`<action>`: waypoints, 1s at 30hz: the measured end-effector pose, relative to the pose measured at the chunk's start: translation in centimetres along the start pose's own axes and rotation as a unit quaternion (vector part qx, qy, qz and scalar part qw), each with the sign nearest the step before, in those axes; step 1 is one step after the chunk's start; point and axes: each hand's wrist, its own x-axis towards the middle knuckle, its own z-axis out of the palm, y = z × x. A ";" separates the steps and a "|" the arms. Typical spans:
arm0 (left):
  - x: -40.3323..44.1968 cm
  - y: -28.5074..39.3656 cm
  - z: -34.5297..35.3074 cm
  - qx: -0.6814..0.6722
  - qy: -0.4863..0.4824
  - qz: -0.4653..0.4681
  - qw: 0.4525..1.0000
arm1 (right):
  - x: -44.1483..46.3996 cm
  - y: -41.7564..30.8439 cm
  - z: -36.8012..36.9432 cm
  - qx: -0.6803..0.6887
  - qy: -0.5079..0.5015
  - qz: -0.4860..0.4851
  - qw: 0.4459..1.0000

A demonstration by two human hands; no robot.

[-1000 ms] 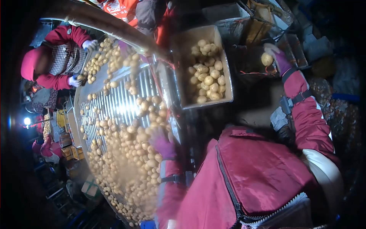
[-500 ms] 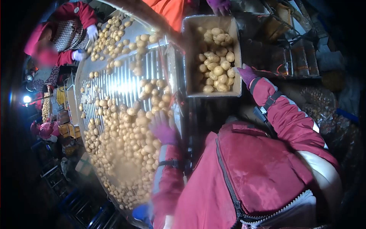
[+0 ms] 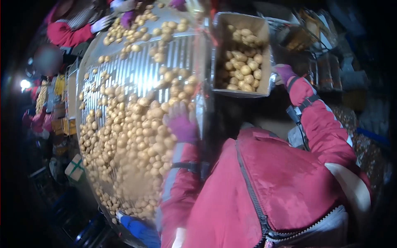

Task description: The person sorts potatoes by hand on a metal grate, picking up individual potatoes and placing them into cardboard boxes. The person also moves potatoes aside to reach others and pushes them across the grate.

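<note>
My left hand (image 3: 182, 123), in a purple glove with bare fingertips, lies on the potatoes (image 3: 142, 124) heaped over the slatted metal table (image 3: 134, 62). Its fingers are apart, and no potato is held in them. On the other side, my right hand (image 3: 284, 75), gloved the same way, is closed at the right rim of a cardboard box (image 3: 242, 93). The box is lined with clear plastic and partly filled with potatoes (image 3: 246, 70). Some fingertips of the right hand are hard to make out against the plastic.
Across the table at the far left, another person's gloved hand (image 3: 101, 24) is beside the potatoes. A blue sleeve (image 3: 138, 231) reaches in at the table's near edge. Beyond the box stand frames and cartons (image 3: 302, 39). A taped carton (image 3: 74, 167) lies left of the table.
The view has shifted, so table and box appear farther right. Another person's purple-gloved hand has left the box's far rim. The blue sleeve reaches further in. My left hand stays on the potatoes.
</note>
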 end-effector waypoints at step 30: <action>1.2 1.9 -3.4 -0.027 0.005 0.000 1.000 | 4.3 -5.3 0.6 0.178 -0.375 -0.055 0.908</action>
